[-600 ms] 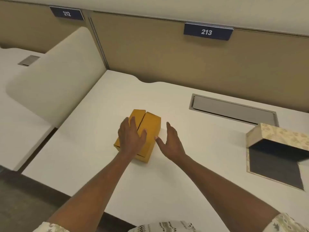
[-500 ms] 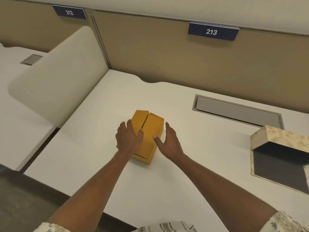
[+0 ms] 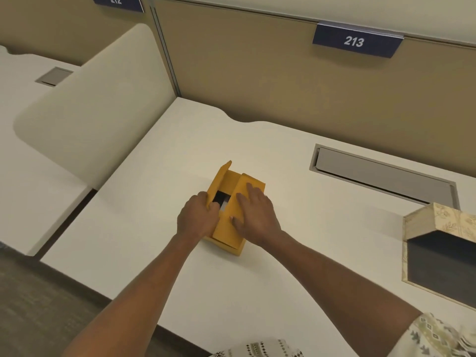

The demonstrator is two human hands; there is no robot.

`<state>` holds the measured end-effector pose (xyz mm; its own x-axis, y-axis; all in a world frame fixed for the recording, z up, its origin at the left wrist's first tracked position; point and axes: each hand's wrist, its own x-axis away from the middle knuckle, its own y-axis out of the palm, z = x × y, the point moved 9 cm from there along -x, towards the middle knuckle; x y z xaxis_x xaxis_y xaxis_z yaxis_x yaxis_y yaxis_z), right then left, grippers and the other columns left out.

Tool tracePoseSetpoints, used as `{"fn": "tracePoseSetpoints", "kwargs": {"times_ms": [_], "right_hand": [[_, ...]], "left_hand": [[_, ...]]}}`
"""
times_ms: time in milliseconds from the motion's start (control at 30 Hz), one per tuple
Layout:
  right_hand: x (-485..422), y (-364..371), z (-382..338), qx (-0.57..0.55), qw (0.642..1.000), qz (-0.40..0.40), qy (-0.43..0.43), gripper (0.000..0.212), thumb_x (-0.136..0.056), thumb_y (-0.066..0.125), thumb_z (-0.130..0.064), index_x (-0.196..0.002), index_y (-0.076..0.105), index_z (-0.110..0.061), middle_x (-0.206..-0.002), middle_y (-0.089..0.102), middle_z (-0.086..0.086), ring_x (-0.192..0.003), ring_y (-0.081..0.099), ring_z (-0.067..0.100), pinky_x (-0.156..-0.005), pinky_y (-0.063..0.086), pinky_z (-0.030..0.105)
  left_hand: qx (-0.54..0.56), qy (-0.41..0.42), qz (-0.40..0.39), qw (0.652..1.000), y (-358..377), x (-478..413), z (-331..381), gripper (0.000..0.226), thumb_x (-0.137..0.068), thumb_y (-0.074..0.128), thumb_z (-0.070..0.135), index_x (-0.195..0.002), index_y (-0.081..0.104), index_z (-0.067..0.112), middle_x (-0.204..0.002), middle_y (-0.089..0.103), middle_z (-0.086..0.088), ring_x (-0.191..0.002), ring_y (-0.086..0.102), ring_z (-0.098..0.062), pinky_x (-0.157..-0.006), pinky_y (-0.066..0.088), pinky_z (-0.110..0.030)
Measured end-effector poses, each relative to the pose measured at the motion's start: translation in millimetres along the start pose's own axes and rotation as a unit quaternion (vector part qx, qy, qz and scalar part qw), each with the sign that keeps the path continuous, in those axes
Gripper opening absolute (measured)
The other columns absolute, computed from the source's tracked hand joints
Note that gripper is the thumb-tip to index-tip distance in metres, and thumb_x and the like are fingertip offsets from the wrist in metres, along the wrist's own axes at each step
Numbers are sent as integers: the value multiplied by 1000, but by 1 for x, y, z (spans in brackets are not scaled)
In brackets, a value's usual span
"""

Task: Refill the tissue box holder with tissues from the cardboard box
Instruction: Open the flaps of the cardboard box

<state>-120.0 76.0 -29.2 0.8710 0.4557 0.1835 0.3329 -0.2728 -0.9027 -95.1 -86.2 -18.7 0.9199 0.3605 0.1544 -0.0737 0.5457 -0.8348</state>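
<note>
Now the cardboard box [image 3: 233, 210] has its left flap lifted, where half a second ago both flaps lay shut. Left hand [image 3: 197, 217] curls around that flap's edge; right hand [image 3: 255, 212] lies flat, fingers spread, on the right flap. Well to the right on the bench [image 3: 154, 228] stands the tissue box holder [image 3: 443, 228].

We're in an open-plan office: a white desk [image 3: 257, 292] sits against a tan partition wall [image 3: 257, 81], numbered plate 213 [image 3: 356, 41] above it, a cable hatch [image 3: 381, 173] set into it.
</note>
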Motion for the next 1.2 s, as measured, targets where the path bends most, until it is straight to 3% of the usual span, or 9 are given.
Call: {"fn": "tracePoseSetpoints", "kwargs": {"times_ms": [167,300,400,500,567,667,867,1067,1200], "right_hand": [[-7,15,-42,114,974,-93,-172,64,-101,44,-53,-156,34,-20,-166,30,7,-156,11,31,-126,1,54],[-14,10,-55,159,960,-75,-216,57,-101,41,-53,-145,51,-17,-140,59,8,-143,37,30,-124,-2,55],[-18,-16,-56,141,965,-20,-220,49,-102,40,-53,-121,67,-16,-108,73,6,-110,60,27,-123,16,52],[-17,-37,-42,125,974,-17,-186,44,-104,41,-51,-103,67,-15,-83,73,5,-80,66,26,-92,44,40],[-17,-33,-20,159,975,-64,-142,40,-103,44,-49,-107,64,-15,-90,71,6,-85,66,27,-71,45,36],[-13,-17,10,172,972,-129,-98,36,-100,50,-48,-114,62,-17,-106,68,4,-96,65,26,-74,50,36],[-9,-4,18,169,973,-138,-77,36,-100,47,-40,-128,61,-22,-114,63,5,-99,63,27,-71,43,34],[-13,1,16,198,967,-155,-50,27,-103,37,-28,-109,60,-18,-98,69,4,-89,65,28,-71,46,35],[-16,-20,13,176,976,-119,-47,44,-103,36,-33,-144,48,-21,-106,71,8,-92,65,29,-66,41,33]], "left_hand": [[-48,7,72,996,-34,-15,-13,23,-95,45,24,-86,59,8,-78,65,-8,-68,60,-30,-55,46,-31],[-69,-29,104,992,-50,-22,-31,23,-96,47,18,-104,63,4,-92,68,-15,-70,53,-25,-61,40,-30],[-76,-59,108,989,-52,-27,-48,24,-95,48,17,-109,62,2,-99,68,-19,-81,60,-35,-65,42,-36],[-167,-21,111,980,-44,-27,-54,32,-88,59,13,-117,58,-1,-106,62,-26,-92,58,-43,-71,46,-45],[-258,40,117,958,-35,-27,-50,53,-83,63,6,-134,50,-1,-124,55,-31,-109,54,-48,-86,46,-52],[-309,199,79,927,-10,-21,-22,75,-80,56,-5,-151,34,6,-154,32,-32,-144,27,-50,-116,23,-60],[-318,322,-104,885,42,8,10,66,-82,52,10,-147,44,14,-161,30,-15,-151,16,-37,-124,2,-50],[-271,299,-117,907,31,13,19,49,-75,59,16,-124,55,13,-144,48,-11,-142,32,-34,-123,13,-50],[-189,341,-30,920,-12,33,35,22,-75,59,23,-95,55,16,-106,58,-1,-103,52,-24,-104,38,-44]]}}
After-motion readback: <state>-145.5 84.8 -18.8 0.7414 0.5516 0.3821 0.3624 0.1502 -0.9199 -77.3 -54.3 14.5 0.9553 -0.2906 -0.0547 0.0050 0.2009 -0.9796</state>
